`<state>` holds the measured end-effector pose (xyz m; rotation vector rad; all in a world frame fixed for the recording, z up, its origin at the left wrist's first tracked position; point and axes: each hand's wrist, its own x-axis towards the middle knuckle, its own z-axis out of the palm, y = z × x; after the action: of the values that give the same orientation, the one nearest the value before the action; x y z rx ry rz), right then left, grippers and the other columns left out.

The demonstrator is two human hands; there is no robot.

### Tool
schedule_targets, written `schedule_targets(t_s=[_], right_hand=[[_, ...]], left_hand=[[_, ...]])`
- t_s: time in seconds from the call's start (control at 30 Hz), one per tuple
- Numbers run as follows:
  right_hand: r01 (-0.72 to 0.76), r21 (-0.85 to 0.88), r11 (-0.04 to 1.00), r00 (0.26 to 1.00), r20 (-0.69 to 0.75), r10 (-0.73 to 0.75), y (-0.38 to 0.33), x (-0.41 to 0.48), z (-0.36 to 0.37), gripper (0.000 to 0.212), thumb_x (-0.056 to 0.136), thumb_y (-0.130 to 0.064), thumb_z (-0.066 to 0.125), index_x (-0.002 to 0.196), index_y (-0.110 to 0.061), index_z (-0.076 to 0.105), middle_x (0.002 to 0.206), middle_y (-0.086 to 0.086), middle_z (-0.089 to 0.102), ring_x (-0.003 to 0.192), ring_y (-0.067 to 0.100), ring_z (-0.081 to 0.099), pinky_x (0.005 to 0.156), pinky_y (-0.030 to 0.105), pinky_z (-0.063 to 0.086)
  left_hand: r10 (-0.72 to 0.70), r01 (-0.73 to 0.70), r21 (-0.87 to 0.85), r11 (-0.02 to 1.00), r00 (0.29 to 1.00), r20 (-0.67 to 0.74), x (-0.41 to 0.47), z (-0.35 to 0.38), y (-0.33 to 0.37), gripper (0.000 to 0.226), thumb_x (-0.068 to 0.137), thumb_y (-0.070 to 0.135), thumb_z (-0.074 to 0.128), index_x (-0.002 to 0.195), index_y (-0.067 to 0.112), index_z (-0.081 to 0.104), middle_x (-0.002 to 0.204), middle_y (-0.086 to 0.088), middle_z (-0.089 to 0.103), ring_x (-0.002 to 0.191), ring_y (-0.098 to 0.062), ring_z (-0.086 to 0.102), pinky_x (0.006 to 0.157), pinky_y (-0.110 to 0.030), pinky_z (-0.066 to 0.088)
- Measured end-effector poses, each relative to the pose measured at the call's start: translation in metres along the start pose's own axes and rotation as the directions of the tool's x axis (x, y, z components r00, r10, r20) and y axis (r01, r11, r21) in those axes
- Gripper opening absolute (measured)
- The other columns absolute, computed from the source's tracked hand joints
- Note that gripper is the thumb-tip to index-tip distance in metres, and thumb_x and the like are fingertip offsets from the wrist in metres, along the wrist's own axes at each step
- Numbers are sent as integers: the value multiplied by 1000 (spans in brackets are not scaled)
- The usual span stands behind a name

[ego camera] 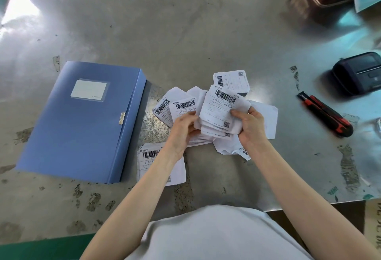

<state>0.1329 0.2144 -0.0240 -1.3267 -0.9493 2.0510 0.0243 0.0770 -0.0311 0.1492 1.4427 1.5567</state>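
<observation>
Item: bundle of barcoded shipping labels [218, 109], held fanned above the metal table [185, 33] right of a blue file box [82, 123], left hand [183, 130] and right hand [250, 124] both gripping its lower edges, loose labels [160, 163] lying beneath.

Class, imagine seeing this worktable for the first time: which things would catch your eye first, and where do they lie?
At the centre, the left hand and right hand hold a bundle of white barcode slips above more loose slips on the grey table. A blue file box lies closed to their left; a red-and-black utility knife lies to the right.
</observation>
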Motion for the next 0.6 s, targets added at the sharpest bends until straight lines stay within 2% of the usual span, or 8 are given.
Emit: schedule_targets(t_s=[0.1,0.17,0.23,0.27,0.33,0.4,0.53,0.6], right_hand=[[15,-40,999,999,38,-13,-1,-2,0,26,79,14,61,87,-10,67,86,3,73,82,22,68,80,38,58],[54,-116,992,994,96,-43,0,-4,1,28,79,15,58,90,-9,65,86,3,72,85,23,67,82,40,57],[141,-213,967,980,169,-106,0,-8,4,33,80,17,53,96,-10,64,94,4,71,91,23,66,85,39,55],[193,-232,953,968,205,-146,0,-11,5,37,80,17,52,98,-14,63,97,3,70,93,21,66,83,36,55],[292,-225,929,937,261,-231,0,-15,5,40,81,14,52,101,-19,63,99,-1,71,96,16,66,79,30,55],[370,-236,899,908,295,-296,-2,-17,4,34,82,6,56,103,-20,61,101,-6,70,99,14,65,80,30,55],[446,-350,824,878,349,-327,0,-17,2,34,79,-4,60,107,-22,56,103,-12,66,102,6,61,85,25,51],[426,-387,818,890,344,-301,6,-15,2,35,80,0,61,111,-16,55,108,-1,66,105,13,60,89,31,50]], left_hand=[[-13,13,-7,1000,1000,-11,0,-1,7,29,93,32,51,82,22,75,91,-4,75,86,-21,71,76,-36,58],[5,0,112,994,999,-52,0,0,7,24,95,32,54,80,21,70,84,-2,75,90,-29,69,82,-46,57],[62,-45,254,966,996,-61,0,3,7,16,96,21,54,84,22,65,84,2,73,93,-32,67,84,-50,56],[94,-78,277,958,994,-46,0,5,6,16,97,14,53,90,22,64,90,4,73,96,-27,68,84,-46,56],[171,-166,265,950,985,6,-1,8,6,22,97,5,49,101,21,64,97,11,73,98,-12,68,82,-27,55],[236,-239,249,938,971,41,-4,9,8,27,95,-1,48,105,19,63,96,14,73,95,-5,67,79,-15,50],[281,-273,279,921,960,14,-3,7,5,34,87,-8,51,100,21,63,92,13,73,91,-8,67,82,-21,52],[276,-261,299,918,961,-8,-2,7,2,35,86,-9,52,97,23,61,89,16,72,88,-5,66,82,-21,51]])
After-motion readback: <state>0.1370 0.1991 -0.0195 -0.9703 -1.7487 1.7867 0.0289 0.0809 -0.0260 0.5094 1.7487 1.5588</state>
